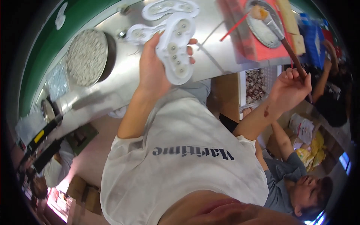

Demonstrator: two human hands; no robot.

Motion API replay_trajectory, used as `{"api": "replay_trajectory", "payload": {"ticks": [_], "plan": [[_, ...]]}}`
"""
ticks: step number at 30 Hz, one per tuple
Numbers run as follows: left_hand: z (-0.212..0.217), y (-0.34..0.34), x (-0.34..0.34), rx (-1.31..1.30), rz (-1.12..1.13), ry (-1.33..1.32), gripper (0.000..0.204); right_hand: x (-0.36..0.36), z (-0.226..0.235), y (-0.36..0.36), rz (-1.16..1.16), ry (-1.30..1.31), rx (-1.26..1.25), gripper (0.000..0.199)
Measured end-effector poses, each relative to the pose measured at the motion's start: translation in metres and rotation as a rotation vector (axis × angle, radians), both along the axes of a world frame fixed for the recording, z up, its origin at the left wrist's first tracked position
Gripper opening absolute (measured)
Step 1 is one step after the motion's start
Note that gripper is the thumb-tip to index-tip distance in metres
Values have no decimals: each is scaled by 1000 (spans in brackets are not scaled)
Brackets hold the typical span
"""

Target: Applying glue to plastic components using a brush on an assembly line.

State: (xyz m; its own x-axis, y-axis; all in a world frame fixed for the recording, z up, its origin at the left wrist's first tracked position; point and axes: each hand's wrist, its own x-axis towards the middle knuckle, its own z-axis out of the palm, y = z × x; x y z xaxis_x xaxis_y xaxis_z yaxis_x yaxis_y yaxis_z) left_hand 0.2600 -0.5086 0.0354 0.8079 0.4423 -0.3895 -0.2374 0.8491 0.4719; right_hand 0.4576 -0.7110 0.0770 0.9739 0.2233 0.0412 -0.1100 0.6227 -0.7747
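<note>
My left hand (pixel 152 73) is closed round a white lobed plastic shell (pixel 174 48), with my thumb along one edge and fingertips at the other. Several round metal studs sit in a row of recesses on its face. In my right hand (pixel 290 88) is a brush (pixel 291 50) with a brown handle, metal ferrule and pale bristles stained orange. Its bristle end hangs over an oval metal dish (pixel 266 35) on a red surface. Two similar white shells lie on the metal table beyond my left hand, one a lobed shell (pixel 170 8) at the far edge.
A round metal tray (pixel 106 56) full of small whitish pieces stands on the metal table (pixel 123 75) at left. A white crate (pixel 243 88) with many small dark and pale pieces is below the table edge. Co-workers sit nearby; one person (pixel 296 187) is close at right.
</note>
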Motion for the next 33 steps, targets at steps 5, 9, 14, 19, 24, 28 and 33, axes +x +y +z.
{"api": "replay_trajectory", "payload": {"ticks": [5,9,14,19,24,28,33], "plan": [[2,7,-19,14,69,-68,51,-73,-8,34,257,-17,-86,28],[6,12,-39,67,112,-105,52,-104,-24,55,250,-106,-256,30],[6,15,-58,12,124,-228,54,-118,-33,62,286,-254,-334,29],[12,14,-67,34,115,-335,55,-129,-35,64,272,-407,-278,29],[16,11,-69,-143,251,-44,56,-134,-38,63,394,-858,-250,33],[9,16,-68,-214,229,-246,54,-130,-35,59,486,-992,-249,38],[-5,25,-62,80,75,-648,55,-128,-31,53,517,-1020,-298,39]]}}
